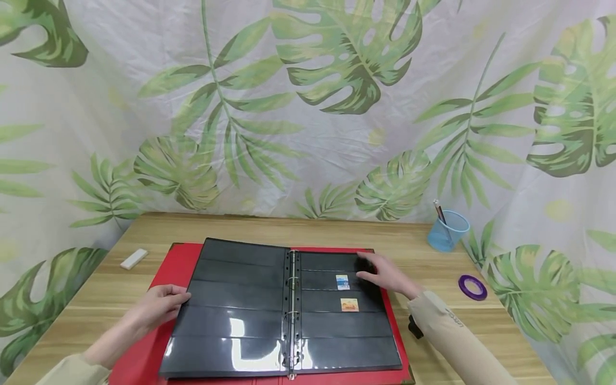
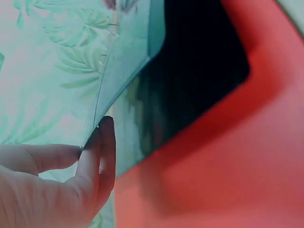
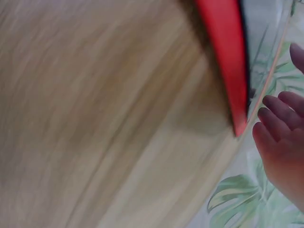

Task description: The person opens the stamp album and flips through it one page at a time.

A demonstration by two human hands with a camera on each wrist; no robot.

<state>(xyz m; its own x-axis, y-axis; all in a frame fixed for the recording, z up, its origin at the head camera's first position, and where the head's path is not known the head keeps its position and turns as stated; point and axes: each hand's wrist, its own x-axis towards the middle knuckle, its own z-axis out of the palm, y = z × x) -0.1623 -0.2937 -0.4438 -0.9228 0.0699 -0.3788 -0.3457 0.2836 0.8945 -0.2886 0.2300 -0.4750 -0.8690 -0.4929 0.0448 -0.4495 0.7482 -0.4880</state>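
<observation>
A red ring binder (image 1: 185, 262) lies spread on the table with black pocket pages. My left hand (image 1: 161, 306) pinches the outer edge of the left page (image 1: 231, 294); in the left wrist view thumb and fingers (image 2: 108, 142) hold its edge, slightly lifted above the red cover (image 2: 228, 171). My right hand (image 1: 385, 272) is over the upper right edge of the right page (image 1: 346, 326), fingers extended; in the right wrist view the hand (image 3: 285, 137) holds nothing. Two small stamps, one blue (image 1: 342, 282) and one orange (image 1: 349, 305), sit in the right page's pockets.
A white block (image 1: 133, 259) lies at the table's left. At the right are a blue mesh cup (image 1: 443, 238) with pens, a purple tape roll (image 1: 472, 287) and a black object (image 1: 415, 327) partly under the right sleeve. A leaf-patterned cloth (image 1: 313, 133) hangs behind the table.
</observation>
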